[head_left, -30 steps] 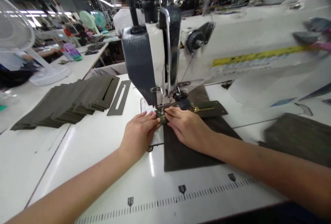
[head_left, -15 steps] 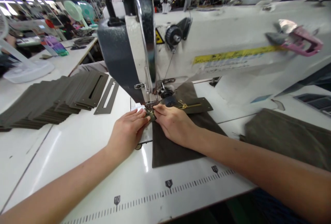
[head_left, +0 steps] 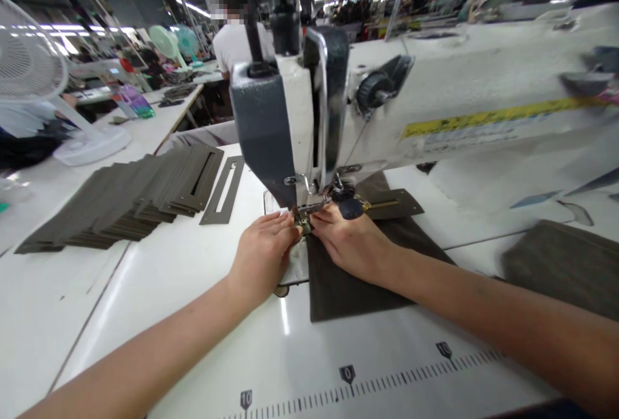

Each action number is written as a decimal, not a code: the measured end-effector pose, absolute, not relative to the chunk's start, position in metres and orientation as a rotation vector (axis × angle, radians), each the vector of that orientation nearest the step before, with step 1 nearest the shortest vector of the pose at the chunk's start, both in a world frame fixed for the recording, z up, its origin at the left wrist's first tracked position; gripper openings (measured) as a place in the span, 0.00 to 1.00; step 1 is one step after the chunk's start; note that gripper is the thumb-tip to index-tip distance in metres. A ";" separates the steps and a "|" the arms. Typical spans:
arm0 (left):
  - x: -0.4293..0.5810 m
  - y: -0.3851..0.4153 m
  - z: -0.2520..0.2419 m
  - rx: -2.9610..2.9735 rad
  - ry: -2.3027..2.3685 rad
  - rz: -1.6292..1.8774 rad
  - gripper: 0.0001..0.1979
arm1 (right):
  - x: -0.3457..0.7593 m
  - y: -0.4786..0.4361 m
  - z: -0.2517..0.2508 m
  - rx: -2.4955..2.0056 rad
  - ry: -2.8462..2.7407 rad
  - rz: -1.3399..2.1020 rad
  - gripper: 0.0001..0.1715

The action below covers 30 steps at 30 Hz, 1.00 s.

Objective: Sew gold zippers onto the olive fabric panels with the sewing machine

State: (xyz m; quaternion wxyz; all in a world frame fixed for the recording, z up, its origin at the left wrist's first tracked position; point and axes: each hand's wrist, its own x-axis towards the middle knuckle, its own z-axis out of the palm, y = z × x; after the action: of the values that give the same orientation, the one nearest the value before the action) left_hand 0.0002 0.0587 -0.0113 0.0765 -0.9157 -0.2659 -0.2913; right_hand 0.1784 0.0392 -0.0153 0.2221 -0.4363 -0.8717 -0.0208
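Observation:
At the sewing machine's presser foot [head_left: 309, 207], my left hand [head_left: 264, 251] presses fingers and thumb onto the left end of a dark olive zipper strip [head_left: 399, 203]. My right hand [head_left: 355, 238] holds the same strip just right of the foot, its fingertips partly hidden behind the machine's parts. The strip carries a gold zipper and sticks out to the right, past the right hand. Beneath it and the right forearm lies a larger dark olive fabric panel [head_left: 348, 293], its front corner toward me. The needle point cannot be made out.
A fanned stack of slotted olive pieces [head_left: 120, 200] lies at left, with a single slotted piece [head_left: 223, 193] beside it. More olive fabric [head_left: 565, 267] rests at right. A ruler scale [head_left: 367, 383] runs along the front edge. A white fan [head_left: 91, 142] stands back left.
The view has turned left and up, so the machine and both hands sit farther right and lower. Both hands stay at the presser foot, with the right fingertips now more hidden behind machine parts.

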 end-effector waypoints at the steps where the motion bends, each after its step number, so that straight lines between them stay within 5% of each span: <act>1: 0.000 0.059 -0.011 -2.741 -0.800 -0.881 0.09 | 0.178 0.040 -0.016 -1.203 -2.410 -0.065 0.10; 30: -0.002 0.057 -0.013 -2.739 -0.884 -0.964 0.09 | 0.174 0.039 -0.019 -1.189 -2.258 0.077 0.10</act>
State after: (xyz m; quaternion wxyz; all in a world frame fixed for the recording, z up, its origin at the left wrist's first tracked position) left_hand -0.0024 0.0572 -0.0129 0.0529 -0.9011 -0.2909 -0.3172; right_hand 0.1738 0.0394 -0.0186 0.2901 -0.4455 -0.8465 0.0289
